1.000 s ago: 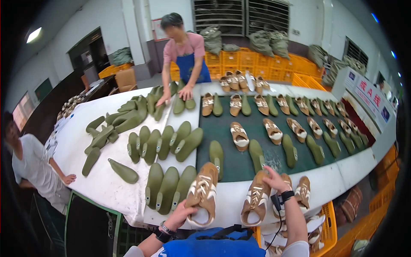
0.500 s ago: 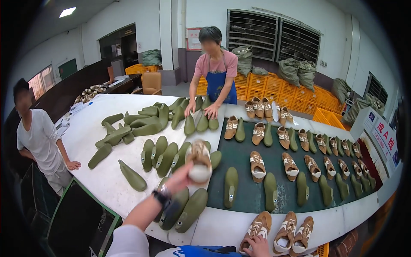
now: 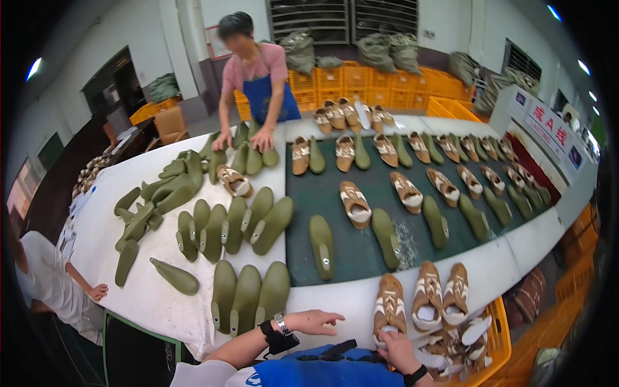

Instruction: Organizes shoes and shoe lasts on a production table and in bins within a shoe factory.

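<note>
My left hand [image 3: 316,321] is empty, its fingers stretched out to the right over the near edge of the white table. At the near edge, my right hand [image 3: 398,351] grips the heel end of a brown sneaker with white stripes [image 3: 389,303], thumb at its opening. Two like sneakers [image 3: 428,293] stand just right of it. Left of my left hand lie three green shoe lasts [image 3: 246,300]. Another brown sneaker [image 3: 234,181] sits farther off among more green lasts [image 3: 272,226], near a co-worker's hands.
Rows of sneakers and lasts cover the dark green conveyor belt [image 3: 412,251]. A yellow crate [image 3: 500,335] with shoes stands at the lower right. A co-worker in a blue apron [image 3: 267,97] handles lasts across the white table [image 3: 193,309]. Another person [image 3: 58,277] stands at the left.
My left hand has let go of the sneaker it held, now on the far part of the table, and has drawn back toward me. My view has turned right.
</note>
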### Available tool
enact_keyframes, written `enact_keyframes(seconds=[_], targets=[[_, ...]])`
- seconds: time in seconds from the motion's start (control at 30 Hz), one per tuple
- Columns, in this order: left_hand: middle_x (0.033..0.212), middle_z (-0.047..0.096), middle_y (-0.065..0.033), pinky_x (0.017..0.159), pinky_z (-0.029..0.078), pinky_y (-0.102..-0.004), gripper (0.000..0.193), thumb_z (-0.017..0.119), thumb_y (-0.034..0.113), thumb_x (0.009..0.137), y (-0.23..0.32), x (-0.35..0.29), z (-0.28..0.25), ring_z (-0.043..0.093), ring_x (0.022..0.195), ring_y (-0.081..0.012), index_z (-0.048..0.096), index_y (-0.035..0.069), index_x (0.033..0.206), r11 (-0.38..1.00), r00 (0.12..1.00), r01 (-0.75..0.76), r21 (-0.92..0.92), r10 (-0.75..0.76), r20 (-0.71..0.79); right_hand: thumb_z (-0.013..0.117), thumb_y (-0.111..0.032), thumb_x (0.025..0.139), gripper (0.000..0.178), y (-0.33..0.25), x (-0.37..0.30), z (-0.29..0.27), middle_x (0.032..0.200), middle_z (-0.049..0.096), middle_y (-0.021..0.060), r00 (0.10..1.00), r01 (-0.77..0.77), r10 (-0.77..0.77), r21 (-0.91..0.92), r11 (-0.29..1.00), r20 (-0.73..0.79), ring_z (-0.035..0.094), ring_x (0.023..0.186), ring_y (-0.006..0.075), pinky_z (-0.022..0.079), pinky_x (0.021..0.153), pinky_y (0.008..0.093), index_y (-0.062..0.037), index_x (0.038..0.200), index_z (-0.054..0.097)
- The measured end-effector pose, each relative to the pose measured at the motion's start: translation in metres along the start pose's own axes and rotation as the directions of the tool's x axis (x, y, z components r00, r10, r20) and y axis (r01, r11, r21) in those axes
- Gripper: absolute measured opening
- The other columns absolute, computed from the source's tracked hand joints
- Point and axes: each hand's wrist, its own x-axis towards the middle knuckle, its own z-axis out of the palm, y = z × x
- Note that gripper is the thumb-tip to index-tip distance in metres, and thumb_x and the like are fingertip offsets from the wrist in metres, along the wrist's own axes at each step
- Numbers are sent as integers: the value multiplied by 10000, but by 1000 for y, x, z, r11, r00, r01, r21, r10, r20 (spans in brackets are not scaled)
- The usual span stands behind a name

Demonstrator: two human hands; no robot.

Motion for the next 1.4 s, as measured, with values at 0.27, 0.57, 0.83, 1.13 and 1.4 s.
enact_keyframes(seconds=[0.27, 0.57, 0.83, 1.13, 1.4], targets=[[1094, 563, -186, 863, 429, -373, 544, 531, 350, 851, -5, -34, 10, 547, 991, -329, 368, 91, 1300, 981, 973, 123, 151, -89, -213, 672, -217, 681, 391, 4, 12, -1, 777, 620, 138, 997, -34, 26, 110, 993, 75, 591, 751, 293, 440, 694, 385, -98, 1041, 575], [1144, 534, -141, 888, 422, -322, 644, 637, 218, 809, 25, -36, 26, 517, 1058, -210, 296, 3, 1311, 748, 710, -361, -557, -167, -684, 654, -157, 711, 340, -90, 97, -53, 837, 617, 105, 894, 437, -378, 285, 853, -241, 575, 760, 271, 439, 665, 372, -85, 1034, 572], [1102, 538, -118, 851, 430, -289, 500, 580, 76, 761, 37, -37, 6, 523, 1001, -169, 388, -30, 1210, 821, 479, -237, -519, -367, -798, 677, -161, 678, 425, -115, 120, -78, 824, 577, 74, 748, 655, -529, 317, 686, -402, 556, 787, 264, 444, 704, 352, -79, 1077, 554], [1093, 550, -145, 860, 429, -309, 505, 560, 96, 737, 51, -35, 3, 541, 1012, -209, 404, -34, 1199, 827, 507, -225, -516, -353, -787, 624, -22, 710, 320, -97, 142, -82, 884, 593, 136, 777, 428, -172, 307, 850, -605, 583, 787, 291, 480, 658, 342, -19, 1024, 565], [952, 555, -141, 793, 450, -382, 457, 652, 135, 676, 79, -69, 1, 538, 893, -335, 495, 6, 1086, 904, 89, 288, 315, 302, -949, 572, 1, 735, 306, -122, 138, -75, 863, 593, 154, 784, 503, -303, 270, 821, -541, 563, 758, 318, 466, 656, 385, -3, 1040, 550]])
